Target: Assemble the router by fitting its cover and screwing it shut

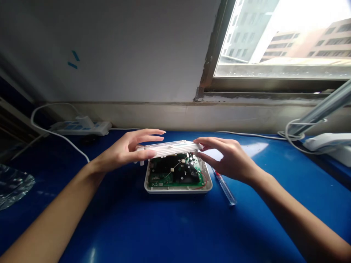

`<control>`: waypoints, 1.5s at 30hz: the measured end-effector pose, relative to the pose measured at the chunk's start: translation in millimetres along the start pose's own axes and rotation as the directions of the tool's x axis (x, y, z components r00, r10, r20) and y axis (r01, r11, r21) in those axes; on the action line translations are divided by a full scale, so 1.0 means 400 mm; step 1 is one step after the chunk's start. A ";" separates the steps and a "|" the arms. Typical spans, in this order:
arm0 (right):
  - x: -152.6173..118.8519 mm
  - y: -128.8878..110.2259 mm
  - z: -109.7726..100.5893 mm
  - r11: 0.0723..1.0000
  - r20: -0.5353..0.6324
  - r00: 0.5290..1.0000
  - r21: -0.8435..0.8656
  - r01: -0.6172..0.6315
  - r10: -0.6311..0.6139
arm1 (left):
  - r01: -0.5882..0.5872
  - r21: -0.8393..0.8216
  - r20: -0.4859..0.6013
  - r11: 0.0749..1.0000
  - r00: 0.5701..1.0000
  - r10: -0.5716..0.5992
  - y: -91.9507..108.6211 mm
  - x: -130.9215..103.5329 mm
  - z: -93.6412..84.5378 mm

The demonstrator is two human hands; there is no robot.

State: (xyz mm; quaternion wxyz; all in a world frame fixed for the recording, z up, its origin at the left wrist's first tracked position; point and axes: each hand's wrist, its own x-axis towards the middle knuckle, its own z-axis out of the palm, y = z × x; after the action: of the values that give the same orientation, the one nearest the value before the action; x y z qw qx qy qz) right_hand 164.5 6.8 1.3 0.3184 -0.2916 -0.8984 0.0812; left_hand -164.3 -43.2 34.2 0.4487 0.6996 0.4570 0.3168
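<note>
A white plastic cover (pixel 175 148) is held tilted above an opened electronic device. My left hand (pixel 134 148) grips its left end, thumb along the near edge and the other fingers stretched over the far side. At the right end, my right hand (pixel 223 153) pinches the cover between thumb and fingers. Below lies the device's white shell (pixel 178 190), with a green circuit board (pixel 161 180) inside, black parts on it, and thin white and red wires. The cover hides the board's far part. A screwdriver (pixel 225 188) with a clear handle lies right of the shell.
The blue table (pixel 164 230) runs back to the wall. A power strip (pixel 82 128) with a plugged-in white cable sits at the back left. Clear plastic (pixel 15 186) lies at the left edge. A lamp arm (pixel 320 109) and its white base (pixel 329 142) stand right.
</note>
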 end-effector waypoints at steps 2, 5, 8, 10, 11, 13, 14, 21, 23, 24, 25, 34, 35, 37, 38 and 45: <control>-0.005 0.011 0.010 1.000 -0.062 0.998 0.000 -0.028 0.028 | -0.076 -0.034 0.013 0.997 0.997 0.077 -0.012 -0.007 -0.005; -0.019 0.031 0.025 0.993 -0.144 0.983 0.043 -0.106 0.111 | -0.184 0.013 -0.061 0.983 0.981 0.185 -0.027 -0.009 0.002; -0.030 0.040 0.042 0.936 -0.112 0.966 0.296 -0.191 0.233 | -0.237 0.009 -0.297 0.971 0.927 0.229 -0.041 0.003 0.019; -0.033 0.035 0.056 0.817 -0.054 0.950 0.527 -0.234 0.306 | -0.265 -0.069 -0.431 0.962 0.877 0.211 -0.052 0.017 0.034; -0.033 0.029 0.062 0.747 -0.019 0.943 0.616 -0.250 0.332 | -0.267 -0.112 -0.471 0.957 0.863 0.185 -0.056 0.025 0.043; -0.028 0.015 0.072 0.643 0.042 0.935 0.714 -0.275 0.353 | -0.273 -0.175 -0.500 0.946 0.852 0.153 -0.063 0.039 0.067; -0.024 0.008 0.075 0.620 0.065 0.933 0.730 -0.287 0.355 | -0.275 -0.196 -0.495 0.941 0.856 0.147 -0.065 0.046 0.082; -0.019 -0.007 0.088 0.629 0.131 0.897 0.670 -0.394 0.422 | -0.284 -0.233 -0.566 0.930 0.818 0.108 -0.064 0.056 0.157; -0.022 -0.015 0.093 0.685 0.071 0.899 0.623 -0.378 0.432 | -0.259 -0.286 -0.596 0.923 0.802 0.040 -0.068 0.051 0.150; -0.023 -0.022 0.094 0.747 0.002 0.906 0.565 -0.350 0.423 | -0.245 -0.299 -0.607 0.922 0.795 0.014 -0.070 0.048 0.144; -0.021 -0.030 0.095 0.819 -0.084 0.913 0.480 -0.314 0.399 | -0.235 -0.299 -0.618 0.925 0.786 0.001 -0.071 0.046 0.138; 0.051 -0.083 0.137 0.976 -0.234 0.949 0.092 -0.197 0.213 | -0.196 -0.243 -0.608 0.950 0.794 0.008 -0.062 0.031 0.141; 0.057 -0.085 0.147 0.977 -0.246 0.946 0.080 -0.196 0.209 | -0.191 -0.295 -0.579 0.936 0.815 -0.016 -0.060 0.029 0.145; 0.065 -0.087 0.166 0.982 -0.301 0.935 0.064 -0.176 0.187 | -0.169 -0.423 -0.509 0.890 0.857 -0.079 -0.055 0.023 0.153; 0.066 -0.087 0.174 0.984 -0.336 0.925 0.061 -0.169 0.180 | -0.147 -0.483 -0.465 0.863 0.878 -0.111 -0.053 0.020 0.156; 0.049 -0.075 0.181 0.986 -0.409 0.898 0.057 -0.154 0.163 | -0.021 -0.656 -0.245 0.754 0.951 -0.187 -0.052 0.016 0.177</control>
State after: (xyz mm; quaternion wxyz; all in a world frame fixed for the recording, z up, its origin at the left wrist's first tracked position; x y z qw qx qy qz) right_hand 93.3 -3.5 -35.4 0.4962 -0.3707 -0.7832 0.0538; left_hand -108.9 -57.5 -12.6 0.6041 0.4227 0.4110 0.5362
